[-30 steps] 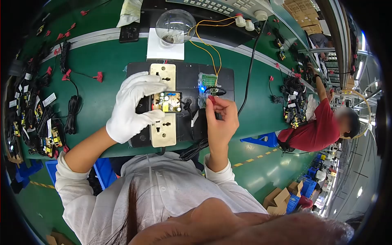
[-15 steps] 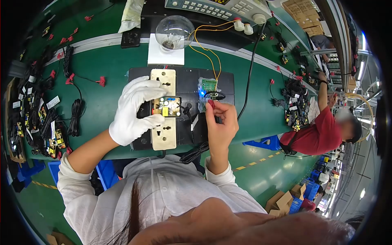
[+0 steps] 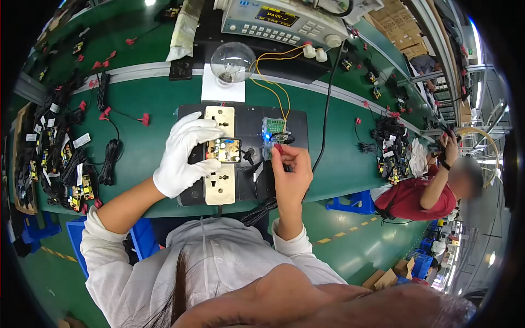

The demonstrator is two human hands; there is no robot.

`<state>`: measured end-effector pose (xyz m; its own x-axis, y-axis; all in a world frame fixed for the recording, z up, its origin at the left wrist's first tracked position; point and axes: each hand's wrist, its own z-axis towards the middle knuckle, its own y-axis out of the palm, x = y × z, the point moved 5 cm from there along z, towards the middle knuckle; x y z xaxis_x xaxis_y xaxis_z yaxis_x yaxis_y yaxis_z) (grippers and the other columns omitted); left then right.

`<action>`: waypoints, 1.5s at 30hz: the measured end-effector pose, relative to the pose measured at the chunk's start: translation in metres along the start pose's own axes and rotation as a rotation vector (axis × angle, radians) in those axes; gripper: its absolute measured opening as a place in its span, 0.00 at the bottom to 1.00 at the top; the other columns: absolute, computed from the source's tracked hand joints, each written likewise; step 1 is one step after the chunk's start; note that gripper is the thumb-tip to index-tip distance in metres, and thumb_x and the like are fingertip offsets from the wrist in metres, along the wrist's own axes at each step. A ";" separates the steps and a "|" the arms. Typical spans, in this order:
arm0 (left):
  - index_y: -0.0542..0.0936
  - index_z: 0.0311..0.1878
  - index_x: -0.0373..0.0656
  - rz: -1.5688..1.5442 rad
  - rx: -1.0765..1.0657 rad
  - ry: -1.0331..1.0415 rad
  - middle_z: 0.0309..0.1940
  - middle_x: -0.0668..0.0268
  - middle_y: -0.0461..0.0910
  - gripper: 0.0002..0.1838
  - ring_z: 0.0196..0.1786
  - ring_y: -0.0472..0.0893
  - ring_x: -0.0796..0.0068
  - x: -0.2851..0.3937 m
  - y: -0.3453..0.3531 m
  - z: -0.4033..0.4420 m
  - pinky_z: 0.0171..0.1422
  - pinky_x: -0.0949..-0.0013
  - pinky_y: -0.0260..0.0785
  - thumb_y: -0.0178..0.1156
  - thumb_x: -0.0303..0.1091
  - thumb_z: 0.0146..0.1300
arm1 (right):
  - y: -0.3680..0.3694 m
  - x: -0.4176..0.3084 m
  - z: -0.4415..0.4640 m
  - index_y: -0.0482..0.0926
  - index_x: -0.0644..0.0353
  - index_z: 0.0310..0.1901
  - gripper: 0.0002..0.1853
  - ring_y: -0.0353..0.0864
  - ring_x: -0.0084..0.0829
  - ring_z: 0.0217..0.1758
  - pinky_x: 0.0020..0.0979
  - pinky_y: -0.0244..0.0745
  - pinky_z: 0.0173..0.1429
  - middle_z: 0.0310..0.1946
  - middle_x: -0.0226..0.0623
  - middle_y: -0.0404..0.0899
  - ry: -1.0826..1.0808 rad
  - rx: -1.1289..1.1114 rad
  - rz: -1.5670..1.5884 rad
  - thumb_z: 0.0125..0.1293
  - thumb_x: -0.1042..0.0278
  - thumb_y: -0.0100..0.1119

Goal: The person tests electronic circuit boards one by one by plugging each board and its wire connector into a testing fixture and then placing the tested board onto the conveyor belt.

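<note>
My left hand (image 3: 183, 156), in a white glove, grips a small circuit board (image 3: 223, 150) between thumb and fingers. The board lies over the middle of a cream socket strip (image 3: 220, 188), and a black cable (image 3: 248, 155) leads off its right side. With thumb and forefinger, my bare right hand (image 3: 293, 170) pinches a red connector (image 3: 278, 147), mostly covered by the fingers. That connector is at the lower edge of a green circuit board (image 3: 275, 127) with a glowing blue light. Whether it is fully plugged in is hidden.
Behind the strip stand a clear glass bulb (image 3: 233, 63) and a bench meter (image 3: 279, 24) with a lit yellow display. Cabled circuit boards pile up at left (image 3: 60, 158) and right (image 3: 391, 145). A co-worker in a red shirt (image 3: 415, 194) sits at the right.
The camera view has tilted up, bringing the meter's display into sight. Both hands keep their hold on the circuit board and the red connector. The co-worker's hands have moved.
</note>
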<state>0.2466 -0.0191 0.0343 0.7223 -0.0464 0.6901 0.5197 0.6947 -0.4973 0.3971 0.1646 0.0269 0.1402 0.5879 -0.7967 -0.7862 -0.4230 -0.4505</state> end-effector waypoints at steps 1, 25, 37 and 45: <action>0.78 0.50 0.43 0.009 0.001 0.009 0.50 0.61 0.81 0.25 0.60 0.76 0.58 -0.001 0.000 0.000 0.72 0.50 0.57 0.70 0.46 0.52 | 0.000 -0.001 0.000 0.78 0.67 0.38 0.08 0.78 0.17 0.31 0.19 0.75 0.38 0.32 0.32 0.79 0.012 0.004 -0.002 0.58 0.80 0.68; 0.77 0.27 0.47 0.336 0.300 0.704 0.24 0.73 0.79 0.08 0.30 0.81 0.70 0.145 0.021 0.049 0.55 0.47 0.72 0.63 0.38 0.46 | 0.002 -0.057 -0.063 0.50 0.69 0.70 0.33 0.69 0.39 0.66 0.39 0.65 0.67 0.66 0.48 0.63 -0.228 0.113 0.773 0.74 0.59 0.51; 0.73 0.59 0.37 0.731 0.496 0.004 0.53 0.46 0.78 0.20 0.56 0.77 0.45 -0.111 -0.124 0.165 0.59 0.53 0.70 0.52 0.28 0.63 | -0.180 -0.016 0.150 0.69 0.70 0.62 0.24 0.72 0.51 0.65 0.47 0.73 0.63 0.60 0.51 0.73 -0.154 -0.077 0.709 0.75 0.58 0.45; 0.70 0.67 0.48 0.607 0.036 -0.452 0.61 0.49 0.74 0.29 0.63 0.73 0.47 -0.297 -0.122 0.191 0.64 0.58 0.67 0.60 0.41 0.62 | -0.147 0.027 0.280 0.77 0.62 0.57 0.19 0.73 0.17 0.46 0.21 0.68 0.52 0.45 0.26 0.78 -0.432 0.120 0.323 0.69 0.61 0.60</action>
<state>-0.1179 0.0469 -0.0096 0.6154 0.6452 0.4527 0.0695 0.5278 -0.8465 0.3475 0.4357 0.1848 -0.3592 0.6814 -0.6377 -0.8150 -0.5619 -0.1413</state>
